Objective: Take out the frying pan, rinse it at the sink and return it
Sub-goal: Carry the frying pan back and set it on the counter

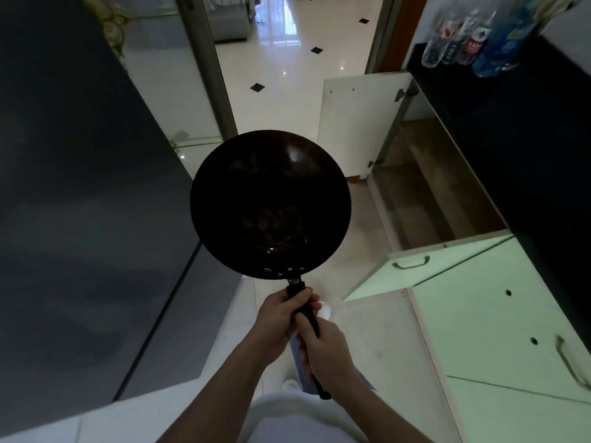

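Black countertop (511, 139) bears clustered bottles (473, 36) at its far end; glossy tiled floor (287, 100) lies below.

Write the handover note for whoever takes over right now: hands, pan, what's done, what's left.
Left hand: grips the handle near the bowl.
Right hand: grips the handle farther back.
Pan: held in the air over the floor, beside the cabinet, whose doors stand open on the right.
Done: pan is out of the cabinet.
Cannot tell: whether it has been rinsed; no sink is in view.
Left: rinse if not done, then put the pan back in the cabinet.
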Demonstrator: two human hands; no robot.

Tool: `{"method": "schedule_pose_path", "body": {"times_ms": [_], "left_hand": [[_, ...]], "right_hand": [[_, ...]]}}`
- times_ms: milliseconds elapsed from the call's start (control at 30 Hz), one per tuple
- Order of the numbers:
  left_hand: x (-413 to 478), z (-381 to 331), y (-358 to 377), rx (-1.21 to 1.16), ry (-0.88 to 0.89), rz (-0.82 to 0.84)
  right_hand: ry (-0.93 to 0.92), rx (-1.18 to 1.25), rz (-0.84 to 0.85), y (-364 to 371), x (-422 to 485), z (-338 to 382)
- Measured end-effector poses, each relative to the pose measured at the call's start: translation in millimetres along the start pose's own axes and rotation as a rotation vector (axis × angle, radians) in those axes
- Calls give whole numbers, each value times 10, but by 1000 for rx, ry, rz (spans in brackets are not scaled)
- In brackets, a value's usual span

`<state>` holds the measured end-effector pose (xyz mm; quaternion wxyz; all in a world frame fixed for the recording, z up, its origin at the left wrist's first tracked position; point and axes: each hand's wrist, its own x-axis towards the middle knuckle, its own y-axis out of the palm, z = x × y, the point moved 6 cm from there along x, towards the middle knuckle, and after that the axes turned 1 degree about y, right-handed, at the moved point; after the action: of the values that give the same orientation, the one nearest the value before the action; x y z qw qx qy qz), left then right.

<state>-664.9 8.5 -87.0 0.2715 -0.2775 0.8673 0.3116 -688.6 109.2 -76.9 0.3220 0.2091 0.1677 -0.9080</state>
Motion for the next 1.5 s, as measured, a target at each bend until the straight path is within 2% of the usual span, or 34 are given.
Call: {"method": "schedule_pose_path", "body": {"times_ms": [233, 400, 633, 967, 1200, 1500], "left_hand": [[925, -733, 209, 77, 10, 22], [1662, -1278, 575, 163, -29, 50], [2462, -1811, 1218, 288, -43, 155], [3198, -1918, 2272, 445, -155, 329], [3758, -1933, 3148, 610, -224, 574], [4457, -2015, 4111, 783, -430, 832]], "right_hand": [[-30, 12, 16, -145, 1056, 500], [25, 96, 21, -458, 1861, 842], [19, 164, -94, -989, 2619, 1267], [89, 272, -367, -1813, 3126, 1321], [166, 434, -598, -2450, 3503, 1411], [279, 624, -949, -3114, 3975, 1749]]}}
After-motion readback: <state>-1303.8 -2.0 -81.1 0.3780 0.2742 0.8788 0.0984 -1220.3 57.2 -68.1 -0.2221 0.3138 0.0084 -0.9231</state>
